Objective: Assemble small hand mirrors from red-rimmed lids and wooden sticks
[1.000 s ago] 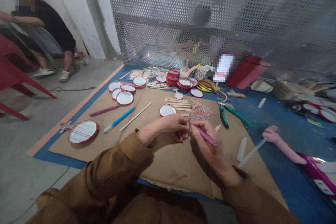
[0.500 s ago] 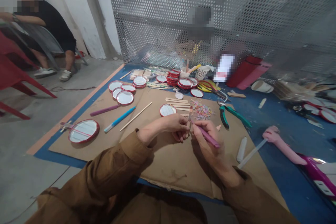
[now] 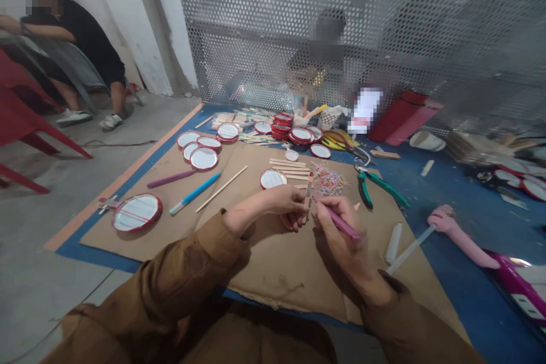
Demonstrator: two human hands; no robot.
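The left hand's (image 3: 286, 200) fingers pinch a wooden stick (image 3: 310, 183) above the cardboard (image 3: 273, 264); the right hand's (image 3: 344, 247) fingers close around a purple pen (image 3: 346, 228), its tip just beside the stick; colourful bands (image 3: 330, 181) lie beyond.

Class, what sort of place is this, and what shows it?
Probably a craft workspace: the right hand holds a purple pen, with wooden sticks and green pliers lying nearby.

Tilted purple pen (image 3: 345, 226) beside wooden stick (image 3: 310, 183)
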